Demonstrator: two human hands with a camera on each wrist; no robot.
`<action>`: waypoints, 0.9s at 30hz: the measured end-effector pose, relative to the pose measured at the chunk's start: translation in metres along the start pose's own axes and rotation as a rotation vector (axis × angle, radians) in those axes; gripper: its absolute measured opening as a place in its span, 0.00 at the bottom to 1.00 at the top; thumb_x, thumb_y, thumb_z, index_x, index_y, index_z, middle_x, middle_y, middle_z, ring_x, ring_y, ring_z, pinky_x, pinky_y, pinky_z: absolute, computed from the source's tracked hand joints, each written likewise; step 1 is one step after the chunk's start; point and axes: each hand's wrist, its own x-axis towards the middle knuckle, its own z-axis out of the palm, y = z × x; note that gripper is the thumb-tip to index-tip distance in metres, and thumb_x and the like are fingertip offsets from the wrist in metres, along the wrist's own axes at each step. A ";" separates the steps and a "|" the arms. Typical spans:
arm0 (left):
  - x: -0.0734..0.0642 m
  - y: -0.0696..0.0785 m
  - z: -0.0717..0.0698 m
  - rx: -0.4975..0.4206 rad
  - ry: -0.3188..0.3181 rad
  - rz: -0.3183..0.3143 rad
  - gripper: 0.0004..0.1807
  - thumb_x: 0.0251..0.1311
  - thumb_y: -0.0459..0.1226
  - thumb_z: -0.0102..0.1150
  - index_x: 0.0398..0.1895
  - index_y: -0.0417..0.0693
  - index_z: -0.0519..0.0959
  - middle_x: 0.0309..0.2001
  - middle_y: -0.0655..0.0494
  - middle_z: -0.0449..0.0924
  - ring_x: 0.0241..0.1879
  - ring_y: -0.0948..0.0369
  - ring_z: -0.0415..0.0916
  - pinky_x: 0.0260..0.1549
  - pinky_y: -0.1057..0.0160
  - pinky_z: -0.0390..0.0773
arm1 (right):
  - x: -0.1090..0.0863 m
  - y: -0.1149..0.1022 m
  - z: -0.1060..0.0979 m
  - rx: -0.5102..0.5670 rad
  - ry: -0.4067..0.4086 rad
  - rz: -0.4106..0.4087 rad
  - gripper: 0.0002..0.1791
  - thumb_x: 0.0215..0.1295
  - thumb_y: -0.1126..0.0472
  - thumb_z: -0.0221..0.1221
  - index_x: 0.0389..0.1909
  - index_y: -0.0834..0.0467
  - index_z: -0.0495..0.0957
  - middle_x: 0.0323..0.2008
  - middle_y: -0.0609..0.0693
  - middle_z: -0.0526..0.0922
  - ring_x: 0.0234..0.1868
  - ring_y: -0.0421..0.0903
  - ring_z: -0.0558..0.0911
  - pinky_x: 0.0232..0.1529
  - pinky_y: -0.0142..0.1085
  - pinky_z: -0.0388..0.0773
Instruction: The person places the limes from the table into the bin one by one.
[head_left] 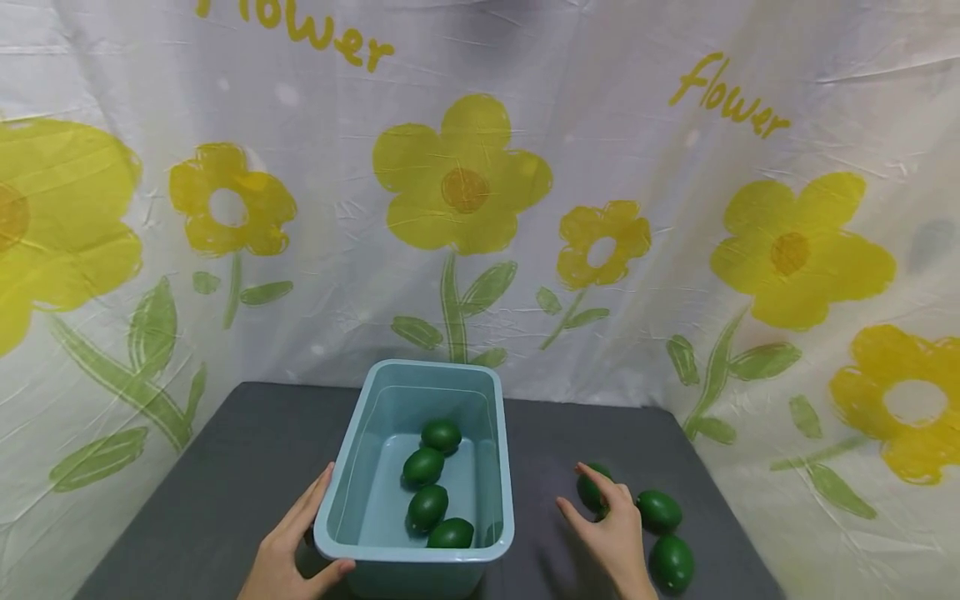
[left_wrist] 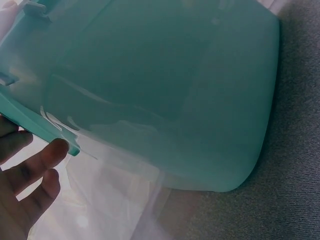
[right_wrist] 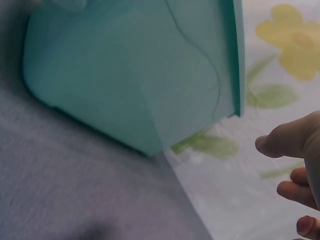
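Observation:
A light blue-green plastic bin [head_left: 501,467] stands on the dark table, with several green limes [head_left: 427,508] lying inside it. My left hand [head_left: 288,542] holds the bin's near left corner, thumb at the front rim and fingers along the left side. In the left wrist view, the fingertips [left_wrist: 59,147] meet the rim. To the right of the bin, my right hand [head_left: 611,529] is over the table with thumb and fingers spread apart and nothing between them. One lime [head_left: 592,487] is partly hidden behind its fingers. Two more limes [head_left: 658,511] lie just right of that hand.
The dark grey tabletop [head_left: 547,442] extends on both sides of the bin. A pale curtain [head_left: 322,333] printed with yellow flowers hangs behind the table and along both sides.

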 end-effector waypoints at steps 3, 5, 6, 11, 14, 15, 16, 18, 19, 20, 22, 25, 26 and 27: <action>0.000 0.002 0.000 0.007 0.002 0.001 0.62 0.45 0.44 0.87 0.85 0.57 0.62 0.77 0.46 0.69 0.68 0.87 0.55 0.53 0.74 0.76 | -0.004 0.008 -0.002 -0.036 0.003 0.025 0.32 0.50 0.59 0.82 0.59 0.56 0.87 0.51 0.49 0.91 0.36 0.39 0.73 0.37 0.38 0.75; 0.001 0.004 -0.001 0.012 0.003 0.002 0.61 0.44 0.44 0.87 0.84 0.57 0.62 0.76 0.44 0.70 0.68 0.87 0.55 0.53 0.70 0.78 | -0.006 0.013 -0.004 -0.064 0.002 0.044 0.32 0.51 0.59 0.82 0.59 0.57 0.87 0.51 0.51 0.91 0.37 0.44 0.75 0.37 0.39 0.76; 0.001 0.005 -0.001 0.012 0.003 0.003 0.61 0.44 0.44 0.87 0.84 0.57 0.62 0.76 0.43 0.71 0.68 0.86 0.56 0.53 0.70 0.79 | -0.007 0.015 -0.005 -0.078 0.000 0.054 0.32 0.51 0.59 0.82 0.60 0.58 0.86 0.52 0.52 0.90 0.38 0.47 0.76 0.37 0.40 0.76; 0.001 0.006 -0.001 0.021 0.001 -0.005 0.61 0.44 0.44 0.87 0.84 0.54 0.62 0.75 0.41 0.71 0.67 0.86 0.57 0.52 0.64 0.82 | -0.012 0.025 -0.010 -0.135 0.003 0.109 0.33 0.52 0.58 0.82 0.61 0.61 0.86 0.54 0.57 0.89 0.44 0.55 0.79 0.45 0.52 0.80; 0.001 0.005 -0.001 0.027 0.002 -0.015 0.61 0.44 0.44 0.87 0.84 0.53 0.63 0.75 0.42 0.71 0.67 0.86 0.56 0.52 0.64 0.82 | -0.016 0.031 -0.014 -0.159 -0.010 0.149 0.33 0.53 0.58 0.81 0.61 0.62 0.85 0.56 0.61 0.88 0.47 0.59 0.79 0.50 0.60 0.79; 0.000 0.005 -0.001 0.030 0.001 -0.018 0.61 0.44 0.44 0.87 0.84 0.53 0.62 0.76 0.43 0.71 0.67 0.87 0.56 0.53 0.66 0.81 | -0.018 0.033 -0.015 -0.168 -0.019 0.164 0.33 0.54 0.58 0.80 0.62 0.62 0.85 0.57 0.62 0.87 0.48 0.60 0.79 0.51 0.61 0.79; 0.000 0.005 -0.001 0.032 0.000 -0.021 0.62 0.44 0.44 0.87 0.84 0.54 0.62 0.76 0.43 0.71 0.67 0.88 0.54 0.53 0.67 0.80 | -0.019 0.035 -0.017 -0.181 -0.031 0.180 0.33 0.55 0.57 0.80 0.62 0.63 0.84 0.57 0.63 0.87 0.48 0.60 0.79 0.51 0.62 0.79; 0.000 0.005 -0.001 0.034 -0.001 -0.023 0.62 0.44 0.44 0.87 0.84 0.54 0.62 0.76 0.44 0.70 0.67 0.88 0.53 0.54 0.69 0.79 | -0.021 0.038 -0.020 -0.207 -0.058 0.200 0.33 0.57 0.56 0.79 0.62 0.64 0.84 0.58 0.64 0.86 0.49 0.61 0.78 0.50 0.63 0.78; 0.000 0.005 -0.001 0.035 -0.003 -0.022 0.62 0.44 0.44 0.87 0.84 0.54 0.62 0.76 0.44 0.70 0.67 0.88 0.53 0.54 0.68 0.79 | -0.021 0.040 -0.021 -0.222 -0.068 0.208 0.33 0.57 0.56 0.78 0.62 0.64 0.83 0.58 0.65 0.86 0.49 0.62 0.78 0.50 0.63 0.78; 0.000 0.005 -0.001 0.037 -0.002 -0.021 0.62 0.45 0.44 0.87 0.84 0.54 0.62 0.76 0.44 0.70 0.68 0.88 0.53 0.53 0.66 0.80 | -0.022 0.042 -0.023 -0.235 -0.075 0.216 0.33 0.58 0.55 0.78 0.62 0.65 0.83 0.58 0.65 0.86 0.49 0.62 0.78 0.49 0.63 0.79; 0.001 0.005 0.000 0.043 -0.002 -0.020 0.61 0.45 0.45 0.87 0.84 0.55 0.62 0.76 0.44 0.70 0.68 0.87 0.54 0.53 0.62 0.83 | -0.025 0.044 -0.025 -0.254 -0.079 0.228 0.33 0.57 0.56 0.78 0.62 0.66 0.83 0.57 0.66 0.86 0.48 0.62 0.78 0.48 0.63 0.79; 0.001 0.004 0.000 0.044 0.000 -0.025 0.61 0.45 0.45 0.87 0.84 0.54 0.62 0.76 0.44 0.71 0.67 0.87 0.55 0.52 0.62 0.83 | -0.029 0.047 -0.026 -0.278 -0.072 0.243 0.33 0.54 0.57 0.79 0.60 0.67 0.84 0.55 0.67 0.86 0.46 0.61 0.78 0.45 0.61 0.80; 0.001 0.004 0.000 0.043 0.002 -0.026 0.61 0.45 0.45 0.87 0.84 0.54 0.63 0.76 0.44 0.71 0.67 0.87 0.55 0.52 0.63 0.83 | -0.031 0.048 -0.026 -0.285 -0.069 0.245 0.33 0.53 0.57 0.79 0.59 0.68 0.84 0.54 0.67 0.87 0.45 0.61 0.78 0.44 0.61 0.80; 0.001 0.004 0.000 0.042 0.003 -0.028 0.61 0.45 0.45 0.87 0.84 0.54 0.63 0.76 0.44 0.71 0.67 0.87 0.55 0.52 0.65 0.82 | -0.033 0.049 -0.025 -0.291 -0.064 0.244 0.33 0.53 0.57 0.79 0.59 0.68 0.84 0.54 0.67 0.87 0.43 0.60 0.77 0.43 0.60 0.80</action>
